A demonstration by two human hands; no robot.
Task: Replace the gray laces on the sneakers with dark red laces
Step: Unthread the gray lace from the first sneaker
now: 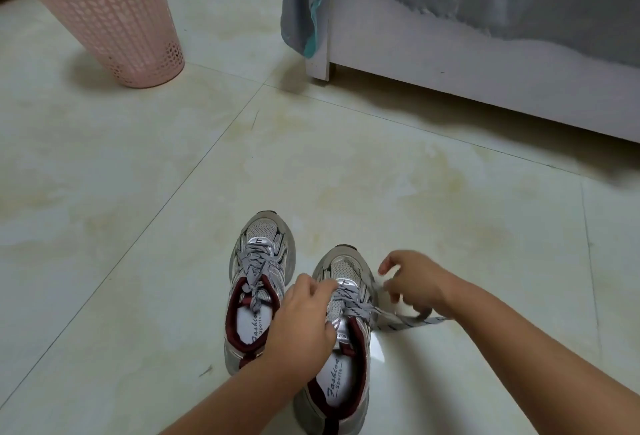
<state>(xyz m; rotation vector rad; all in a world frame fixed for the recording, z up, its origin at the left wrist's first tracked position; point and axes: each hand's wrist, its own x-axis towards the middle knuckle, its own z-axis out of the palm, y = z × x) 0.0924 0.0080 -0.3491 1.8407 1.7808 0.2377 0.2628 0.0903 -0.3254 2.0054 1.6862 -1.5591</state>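
Two grey-silver sneakers with dark red lining stand side by side on the tiled floor, toes pointing away. The left sneaker [258,282] keeps its gray lace tied in a bow. On the right sneaker [341,337] my left hand [304,320] rests over the tongue, fingers curled at the gray lace [360,308]. My right hand [414,284] is just right of that shoe and pinches a loose end of the lace, which trails in a loop [412,321] on the floor. No dark red laces are in view.
A pink perforated basket [114,22] stands at the far left. A white bed frame [467,64] with grey bedding runs along the far right, its leg [320,67] on the floor. Pale floor tiles [173,192] lie between.
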